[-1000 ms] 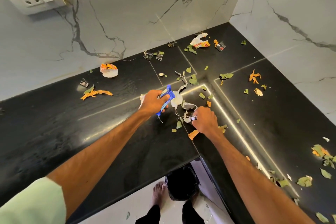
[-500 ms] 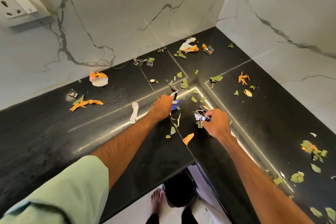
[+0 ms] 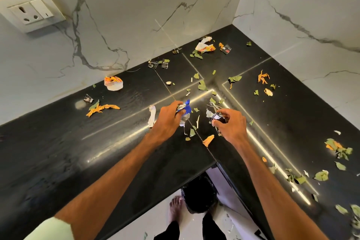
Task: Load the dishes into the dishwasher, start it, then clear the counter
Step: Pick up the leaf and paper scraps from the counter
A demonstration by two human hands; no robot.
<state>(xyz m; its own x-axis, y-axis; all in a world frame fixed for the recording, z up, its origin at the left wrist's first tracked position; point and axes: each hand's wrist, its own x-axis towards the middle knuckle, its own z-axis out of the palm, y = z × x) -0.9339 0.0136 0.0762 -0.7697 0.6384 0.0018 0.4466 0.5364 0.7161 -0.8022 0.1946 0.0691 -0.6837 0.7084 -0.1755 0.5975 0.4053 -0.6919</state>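
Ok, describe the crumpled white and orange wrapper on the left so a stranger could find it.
Start at the wall socket, then drop to the black counter below and right of it. The wrapper lies near the wall's foot. It is a bulky white wad with an orange top, unlike the flat orange peel and small dark scrap in front of it.

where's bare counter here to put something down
Bare: near-left counter, between front edge and peel; also the right side, between orange bits and leaf heap. Crowded: the middle, where left hand and right hand grip scraps, and the back wrappers.
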